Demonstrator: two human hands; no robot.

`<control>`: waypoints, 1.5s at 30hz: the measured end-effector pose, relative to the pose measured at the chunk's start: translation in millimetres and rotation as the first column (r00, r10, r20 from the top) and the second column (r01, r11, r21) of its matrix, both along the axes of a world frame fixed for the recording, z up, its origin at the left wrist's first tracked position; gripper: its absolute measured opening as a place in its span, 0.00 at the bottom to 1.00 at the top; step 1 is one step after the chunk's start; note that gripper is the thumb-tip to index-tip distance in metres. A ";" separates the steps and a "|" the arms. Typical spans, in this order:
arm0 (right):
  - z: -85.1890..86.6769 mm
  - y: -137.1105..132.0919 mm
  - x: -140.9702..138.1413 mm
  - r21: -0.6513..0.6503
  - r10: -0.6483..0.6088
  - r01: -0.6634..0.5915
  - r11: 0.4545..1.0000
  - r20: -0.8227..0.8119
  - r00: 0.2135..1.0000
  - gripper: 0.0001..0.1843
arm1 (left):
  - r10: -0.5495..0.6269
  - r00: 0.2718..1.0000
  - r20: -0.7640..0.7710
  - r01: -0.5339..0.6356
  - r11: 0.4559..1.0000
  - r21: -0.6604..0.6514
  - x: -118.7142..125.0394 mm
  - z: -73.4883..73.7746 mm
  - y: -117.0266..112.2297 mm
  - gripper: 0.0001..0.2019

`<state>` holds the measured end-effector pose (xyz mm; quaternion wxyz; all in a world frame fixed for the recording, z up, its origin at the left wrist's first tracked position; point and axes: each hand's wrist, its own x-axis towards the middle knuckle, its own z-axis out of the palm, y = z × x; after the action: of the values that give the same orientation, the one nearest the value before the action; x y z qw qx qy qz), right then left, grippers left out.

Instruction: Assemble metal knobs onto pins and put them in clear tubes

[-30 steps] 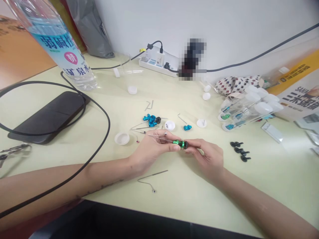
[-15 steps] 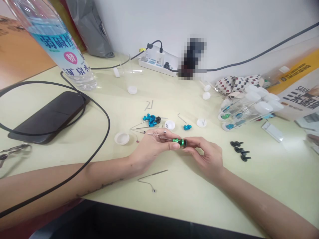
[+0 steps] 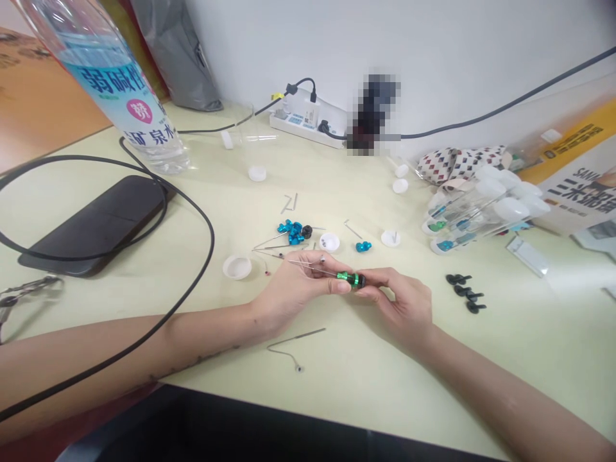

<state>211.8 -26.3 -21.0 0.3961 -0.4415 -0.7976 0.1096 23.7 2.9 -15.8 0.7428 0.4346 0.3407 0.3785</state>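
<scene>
Between both hands is a small green and black metal piece (image 3: 347,277) with thin metal wires running from its left end. My left hand (image 3: 308,279) is closed on its green part with thumb and fingers. The thumb and fingers of my right hand (image 3: 402,295) pinch the black end. Just beyond the left hand lie several blue metal parts (image 3: 294,232), a black knob (image 3: 307,232) and thin metal rods. A white cap (image 3: 329,242) with tiny pieces in it stands near the fingers. On the table nearer me rests a bent wire (image 3: 289,350) with a small round end.
At right are several black screw-like parts (image 3: 464,293) and clear tubes with white caps (image 3: 510,208). A white bowl (image 3: 237,267), a dark phone-like slab (image 3: 96,224) and a water bottle (image 3: 139,109) are at left. A black cable (image 3: 212,237) loops across my left forearm.
The view has shifted very slightly. Both hands keep their grip on the green and black piece, with hardly any visible movement.
</scene>
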 end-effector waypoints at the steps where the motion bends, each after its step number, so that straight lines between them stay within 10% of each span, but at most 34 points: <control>1: -0.3 0.0 0.3 -0.004 0.005 -0.005 1.000 -0.003 1.000 0.06 | -0.002 1.000 0.000 0.002 1.000 0.002 0.0 0.1 -0.1 0.07; 45: -1.3 1.0 1.1 0.029 0.047 -0.046 0.999 -0.034 0.998 0.08 | 0.003 1.000 0.026 -0.003 1.000 0.013 -0.2 -0.5 -0.3 0.07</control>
<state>212.8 -25.3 -22.2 0.4132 -0.4154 -0.8021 0.1151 23.5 2.6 -16.3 0.7439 0.4339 0.3291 0.3874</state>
